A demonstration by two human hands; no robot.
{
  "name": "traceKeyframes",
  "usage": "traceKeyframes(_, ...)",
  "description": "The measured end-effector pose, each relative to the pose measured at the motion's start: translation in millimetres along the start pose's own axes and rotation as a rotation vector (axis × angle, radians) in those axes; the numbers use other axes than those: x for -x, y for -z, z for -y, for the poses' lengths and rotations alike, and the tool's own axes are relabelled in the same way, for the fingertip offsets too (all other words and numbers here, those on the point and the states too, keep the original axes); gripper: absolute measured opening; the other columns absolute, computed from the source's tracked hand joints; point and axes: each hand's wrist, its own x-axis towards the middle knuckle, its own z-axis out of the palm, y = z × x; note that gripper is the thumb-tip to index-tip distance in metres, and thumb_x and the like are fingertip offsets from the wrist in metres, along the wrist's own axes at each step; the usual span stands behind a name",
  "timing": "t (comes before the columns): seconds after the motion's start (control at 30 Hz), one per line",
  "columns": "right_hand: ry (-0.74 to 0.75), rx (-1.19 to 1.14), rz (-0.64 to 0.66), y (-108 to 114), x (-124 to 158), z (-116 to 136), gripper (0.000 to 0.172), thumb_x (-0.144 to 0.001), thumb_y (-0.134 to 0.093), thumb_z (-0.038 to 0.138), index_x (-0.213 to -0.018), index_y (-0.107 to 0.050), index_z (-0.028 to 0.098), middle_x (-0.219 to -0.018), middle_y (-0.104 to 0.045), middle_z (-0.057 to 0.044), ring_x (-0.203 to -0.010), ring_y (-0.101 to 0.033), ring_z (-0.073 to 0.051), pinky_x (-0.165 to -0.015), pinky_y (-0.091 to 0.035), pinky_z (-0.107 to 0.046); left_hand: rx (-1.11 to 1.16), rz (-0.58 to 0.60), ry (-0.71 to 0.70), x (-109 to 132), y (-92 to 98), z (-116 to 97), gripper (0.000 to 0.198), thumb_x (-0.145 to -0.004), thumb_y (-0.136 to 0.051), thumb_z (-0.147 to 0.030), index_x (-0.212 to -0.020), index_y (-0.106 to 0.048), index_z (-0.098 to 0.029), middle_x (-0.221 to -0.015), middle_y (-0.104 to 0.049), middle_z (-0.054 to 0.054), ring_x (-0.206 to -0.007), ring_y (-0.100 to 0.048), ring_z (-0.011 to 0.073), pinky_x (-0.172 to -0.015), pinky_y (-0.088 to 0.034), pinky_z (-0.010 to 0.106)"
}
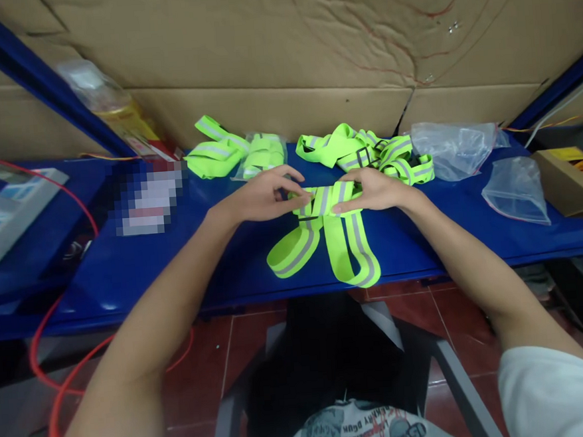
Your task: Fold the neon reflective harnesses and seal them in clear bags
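Observation:
A neon-yellow reflective strap (357,237) with a grey stripe is gathered in folds between my hands, and two of its loops hang toward the table's front edge. My left hand (264,195) is at the left end of the folds, thumb and fingertips closing on the strap, the index finger arched above. On the right end, my right hand (377,189) grips the folded bundle, thumb in front and the other fingers mostly hidden behind it. Behind lie a pile of more reflective straps (336,147) with black buckles, a loose folded strap (215,158) and a bagged strap (264,152).
Clear plastic bags (453,147) lie at the right on the blue table (235,262), near an open cardboard box (571,182). A bottle (108,101) stands at the back left, by a blurred white item (148,198). A red hose (36,349) loops at the left.

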Motion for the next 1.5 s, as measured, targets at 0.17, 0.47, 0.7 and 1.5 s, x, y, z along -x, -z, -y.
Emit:
traceKeyframes(0.17, 0.177, 0.074, -0.103, -8, 1, 5, 0.063, -0.082, -0.083, 0.065, -0.121, -0.064, 0.019, -0.115, -0.072, -0.011, -0.099, -0.068, -0.029, -0.086, -0.052, -0.04, 0.176, -0.053, 0.113, -4, -2.9, 4, 0.051, -0.081, -0.087, -0.043, -0.124, -0.069, -0.022, -0.106, -0.076, 0.005, -0.086, -0.068, 0.0176, -0.068, -0.052, 0.027)
traceKeyframes(0.47, 0.277, -0.111, -0.187, -9, 3, 13, 0.041, -0.092, -0.078, 0.061, -0.1, -0.063, 0.024, -0.102, -0.074, -0.005, -0.098, -0.071, -0.027, -0.087, -0.053, -0.038, -0.123, -0.15, -0.036, -6, -3.4, -2, 0.026, -0.084, -0.08, -0.029, -0.099, -0.06, -0.021, -0.102, -0.064, 0.004, -0.094, -0.062, 0.0224, -0.084, -0.049, 0.036)
traceKeyframes(0.7, 0.305, -0.451, -0.189, -20, -4, 13, 0.042, -0.084, -0.089, 0.053, -0.096, -0.06, 0.025, -0.103, -0.073, -0.005, -0.123, -0.075, -0.031, -0.102, -0.06, -0.043, -0.161, -0.146, -0.159, -4, -9.1, -2, 0.019, -0.087, -0.068, -0.017, -0.096, -0.051, -0.023, -0.11, -0.059, 0.007, -0.103, -0.06, 0.025, -0.087, -0.05, 0.037)
traceKeyframes(1.5, 0.059, 0.114, -0.363, -20, -5, 3, 0.051, -0.099, -0.06, 0.046, -0.134, -0.08, 0.016, -0.129, -0.082, -0.011, -0.108, -0.081, -0.033, -0.102, -0.061, -0.048, 0.562, 0.021, 0.48, -6, -0.5, 3, 0.046, -0.085, -0.084, -0.059, -0.07, -0.064, -0.02, -0.063, -0.067, 0.006, -0.053, -0.068, 0.0199, -0.049, -0.056, 0.036)
